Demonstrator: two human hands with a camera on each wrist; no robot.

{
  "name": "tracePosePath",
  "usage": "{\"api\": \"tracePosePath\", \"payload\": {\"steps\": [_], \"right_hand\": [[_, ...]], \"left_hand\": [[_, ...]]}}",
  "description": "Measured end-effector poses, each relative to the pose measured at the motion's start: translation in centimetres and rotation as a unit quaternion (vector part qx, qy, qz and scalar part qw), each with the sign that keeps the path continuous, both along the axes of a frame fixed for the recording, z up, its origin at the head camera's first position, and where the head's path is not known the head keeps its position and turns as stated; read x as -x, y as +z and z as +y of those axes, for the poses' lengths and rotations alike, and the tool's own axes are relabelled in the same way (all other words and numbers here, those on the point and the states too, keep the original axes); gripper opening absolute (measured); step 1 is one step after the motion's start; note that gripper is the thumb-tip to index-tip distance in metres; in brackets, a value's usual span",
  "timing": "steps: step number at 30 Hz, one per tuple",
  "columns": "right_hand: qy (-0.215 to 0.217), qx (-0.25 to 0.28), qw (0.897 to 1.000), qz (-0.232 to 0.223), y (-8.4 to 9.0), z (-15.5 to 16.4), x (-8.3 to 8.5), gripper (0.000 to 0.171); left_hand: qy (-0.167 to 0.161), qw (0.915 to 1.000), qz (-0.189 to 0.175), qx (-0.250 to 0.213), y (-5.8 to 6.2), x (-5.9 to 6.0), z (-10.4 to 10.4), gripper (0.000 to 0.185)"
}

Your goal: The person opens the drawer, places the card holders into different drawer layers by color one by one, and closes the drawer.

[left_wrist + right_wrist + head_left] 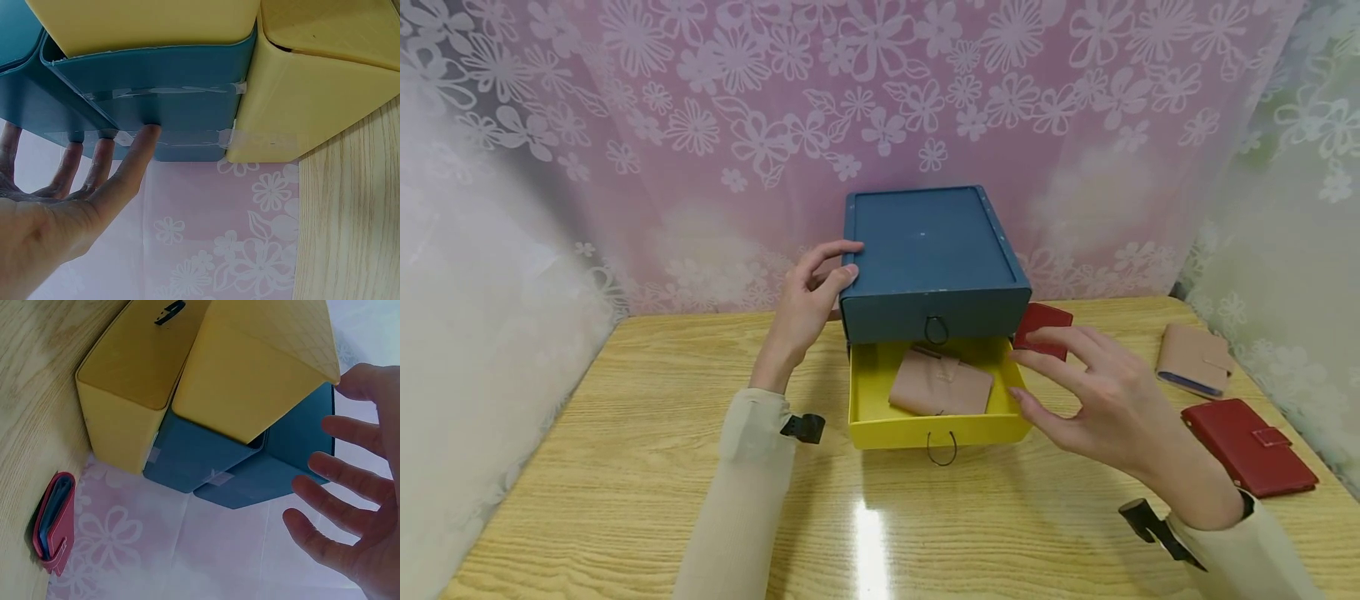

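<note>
My left hand (802,304) rests against the left side of a small drawer cabinet (932,242), with fingertips at its blue top edge. In the left wrist view, the fingers of that left hand (69,212) touch the blue side. A yellow drawer (940,432) stands pulled out below the blue one. Inside it lies a pale pink wallet (942,383) with a strap. At the drawer's right side is my right hand (1097,400), fingers spread and holding nothing. The right wrist view puts the thumb of this right hand (369,481) at the yellow drawer's (250,375) corner.
A red wallet (1047,323) lies right of the cabinet, partly behind the right hand. Farther right on the wooden table (685,433) are a tan wallet (1195,358) and a larger red wallet (1247,446). A flowered curtain (880,125) hangs behind.
</note>
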State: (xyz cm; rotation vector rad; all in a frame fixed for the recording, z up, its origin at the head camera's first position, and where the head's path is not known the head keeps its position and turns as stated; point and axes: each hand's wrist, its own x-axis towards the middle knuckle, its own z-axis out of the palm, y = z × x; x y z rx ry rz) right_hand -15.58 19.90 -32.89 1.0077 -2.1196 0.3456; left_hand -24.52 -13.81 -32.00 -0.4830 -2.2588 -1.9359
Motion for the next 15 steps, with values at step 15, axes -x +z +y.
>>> {"api": "tracePosePath", "payload": {"steps": [15], "right_hand": [[-0.023,0.006,0.999,0.023,-0.2,1.9,0.5,0.051]], "left_hand": [[-0.003,1.0000,0.001,-0.001,0.0,0.0,-0.1,0.036]]}}
